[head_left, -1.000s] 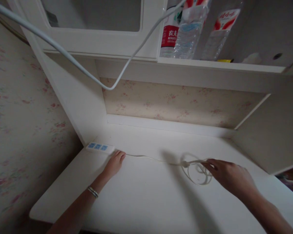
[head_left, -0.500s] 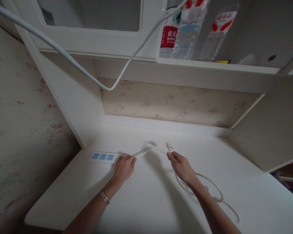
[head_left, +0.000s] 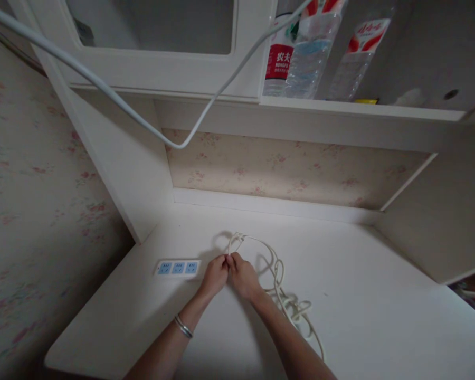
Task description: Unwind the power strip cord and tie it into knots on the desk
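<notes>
A white power strip (head_left: 178, 267) with three blue socket faces lies on the white desktop, just left of my hands. My left hand (head_left: 215, 275) is closed, pinching the off-white power cord (head_left: 276, 281) beside the strip's right end. Touching it, my right hand (head_left: 243, 275) is also closed on the cord. From between the fingers a narrow loop of cord rises beyond the hands. More cord runs right and trails in tangled coils past my right forearm. Whether the plug is inside the fingers or in the loop, I cannot tell.
A thick pale cable (head_left: 178, 145) hangs across the upper view, close to the camera. Several plastic bottles (head_left: 312, 58) stand on the shelf above. The desktop (head_left: 364, 274) sits between a left side panel (head_left: 119, 153) and a right one, with floral wallpaper behind.
My right hand has moved left to meet my left hand, drawing the cord into a loop and pulling its coils leftward. The plug that stuck out of my right hand no longer shows clearly.
</notes>
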A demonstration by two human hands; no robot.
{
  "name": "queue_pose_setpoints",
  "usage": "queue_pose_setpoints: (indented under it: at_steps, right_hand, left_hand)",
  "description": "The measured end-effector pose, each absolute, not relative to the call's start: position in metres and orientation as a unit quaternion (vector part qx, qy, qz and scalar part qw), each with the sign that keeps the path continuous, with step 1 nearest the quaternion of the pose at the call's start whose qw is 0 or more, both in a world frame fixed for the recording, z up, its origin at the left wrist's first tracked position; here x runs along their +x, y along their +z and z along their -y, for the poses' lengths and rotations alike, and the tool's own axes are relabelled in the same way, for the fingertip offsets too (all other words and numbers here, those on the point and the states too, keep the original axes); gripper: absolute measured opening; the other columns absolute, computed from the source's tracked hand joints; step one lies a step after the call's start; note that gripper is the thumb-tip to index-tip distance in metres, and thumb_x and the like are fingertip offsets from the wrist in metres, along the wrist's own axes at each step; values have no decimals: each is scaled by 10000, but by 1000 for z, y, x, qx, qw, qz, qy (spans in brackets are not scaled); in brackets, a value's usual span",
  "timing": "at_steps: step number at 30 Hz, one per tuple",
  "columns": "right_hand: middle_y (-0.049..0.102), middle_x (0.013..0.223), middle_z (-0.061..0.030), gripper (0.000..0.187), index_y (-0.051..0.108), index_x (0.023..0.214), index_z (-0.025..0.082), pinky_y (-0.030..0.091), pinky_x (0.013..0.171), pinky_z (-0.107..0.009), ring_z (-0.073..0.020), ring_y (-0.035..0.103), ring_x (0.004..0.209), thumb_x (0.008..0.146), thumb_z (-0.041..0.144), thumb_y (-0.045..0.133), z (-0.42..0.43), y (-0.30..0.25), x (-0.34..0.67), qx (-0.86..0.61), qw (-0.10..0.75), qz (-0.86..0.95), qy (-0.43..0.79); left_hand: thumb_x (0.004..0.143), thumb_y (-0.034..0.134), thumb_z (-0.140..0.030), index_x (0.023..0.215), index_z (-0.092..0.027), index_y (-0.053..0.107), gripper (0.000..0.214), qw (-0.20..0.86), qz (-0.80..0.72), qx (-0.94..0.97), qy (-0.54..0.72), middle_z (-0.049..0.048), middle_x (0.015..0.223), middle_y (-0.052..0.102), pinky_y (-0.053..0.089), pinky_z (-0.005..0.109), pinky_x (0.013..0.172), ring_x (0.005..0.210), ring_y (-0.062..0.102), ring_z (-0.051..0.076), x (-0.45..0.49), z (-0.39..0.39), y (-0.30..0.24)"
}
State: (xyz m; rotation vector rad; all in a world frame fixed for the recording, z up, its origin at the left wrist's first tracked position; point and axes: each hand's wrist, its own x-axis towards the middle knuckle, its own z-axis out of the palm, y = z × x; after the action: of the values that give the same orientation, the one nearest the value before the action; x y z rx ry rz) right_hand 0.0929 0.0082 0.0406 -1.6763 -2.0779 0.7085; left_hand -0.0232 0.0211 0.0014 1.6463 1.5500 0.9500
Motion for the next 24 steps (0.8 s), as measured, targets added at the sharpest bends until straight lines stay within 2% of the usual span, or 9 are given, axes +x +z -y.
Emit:
queue_pose_setpoints:
  at_steps: [4,7,10,14,20,24]
  right_hand:
    - [713,952,-84,337,536,1182,224,405,690,-257,-205,663,867,985,343,290,-9,39,95,-581,190,741,279]
    - [705,1026,-78,347,514,1248,244,422,740,-264,-209,659,934,973,290,307,-7,37,97,-559,194,753,288]
    - [678,1115,-106,395,456,1324,217,426,784,-275,-218,642,998,965,237,294,-2,37,99,-535,195,771,286]
    - [639,1149,-143,506,328,1425,177,435,809,-300,-237,628,986,928,246,388,15,46,115,-542,159,792,233]
    - [606,1170,-107,465,551,1257,240,448,870,-368,-272,575,1036,804,135,529,40,62,176,-557,55,826,67]
    - [575,1243,-108,386,597,1202,225,433,944,-392,-264,522,1136,841,138,493,39,60,236,-549,64,833,-17]
  left_hand:
    - [842,319,-166,1032,-149,620,356,389,-568,609,393,67,939,700,484,269,757,867,637,177,-23,-23,3]
    - [883,315,-251,1146,-147,559,374,405,-576,578,411,82,980,691,489,279,775,901,639,186,-22,-22,2]
    - [900,379,-372,1178,-163,530,378,385,-604,564,411,83,961,691,480,298,787,898,638,201,-20,-22,-3]
    - [926,349,-369,1168,-174,524,357,332,-639,583,377,82,977,687,467,302,781,884,639,198,-19,-22,-5]
    - [945,283,-316,1173,-167,527,365,307,-648,592,367,122,1063,666,446,335,845,972,619,220,-24,-21,-1]
    - [945,298,-287,1243,-143,503,389,297,-648,596,369,155,1206,619,402,360,965,1120,571,233,-28,-23,-2]
